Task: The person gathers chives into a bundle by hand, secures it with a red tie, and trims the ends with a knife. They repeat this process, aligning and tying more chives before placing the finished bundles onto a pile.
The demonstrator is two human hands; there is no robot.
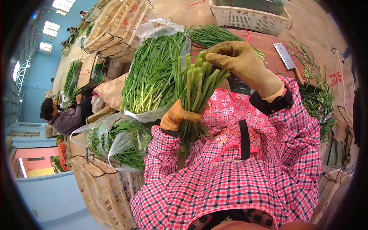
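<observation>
Garlic chives (pixel 193 86), gathered into one thick bunch, stood roughly upright in front of the wearer's chest, pale stem ends up and leaves hanging down. The gloved left hand (pixel 180 115) had its fingers closed around the lower part of the bunch. The gloved right hand (pixel 243 67) was at the top, its fingers bent and close together against the stem ends; whether they pinched a stem could not be told.

Just beyond the bunch lay a large heap of chives (pixel 153 73) on clear plastic, and nearer the left sleeve (pixel 163 149) was an open plastic bag (pixel 122 142) of more greens. Past the right hand, a reddish-brown bench (pixel 268 44) carried another pile of chives (pixel 218 35) and a cleaver (pixel 284 56), its blade flat and its handle pointing toward the right sleeve (pixel 291 111). Loose greens (pixel 318 96) lay beside the bench's right end. Farther out were a white plastic crate (pixel 249 20) and, on the left, a seated person (pixel 69 119) in dark clothing.
</observation>
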